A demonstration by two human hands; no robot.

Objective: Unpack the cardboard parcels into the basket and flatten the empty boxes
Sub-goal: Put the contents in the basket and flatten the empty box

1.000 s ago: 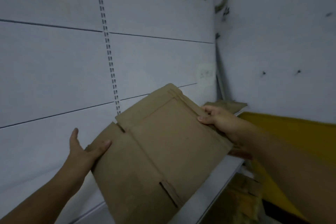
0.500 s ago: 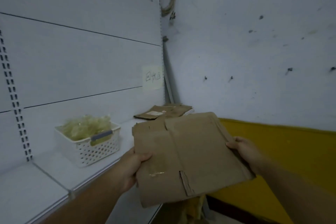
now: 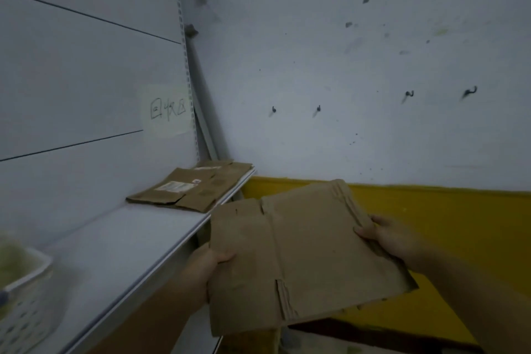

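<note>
Presently our left hand (image 3: 209, 264) and right hand (image 3: 385, 236) clasp the flattened box (image 3: 301, 256) by its sides; the stack (image 3: 195, 190) lies at eleven o'clock. Placed carelessly, it could slide off the shelf (image 3: 129, 238).

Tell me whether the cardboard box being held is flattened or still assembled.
Flattened: the brown cardboard box is one thin creased sheet, gripped between left hand and right hand.

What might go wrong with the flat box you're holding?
The flattened box is held only at its edges by the left hand and right hand, so it might slip. The pile of flat boxes lies near the shelf edge; sliding another on could nudge it off.
</note>
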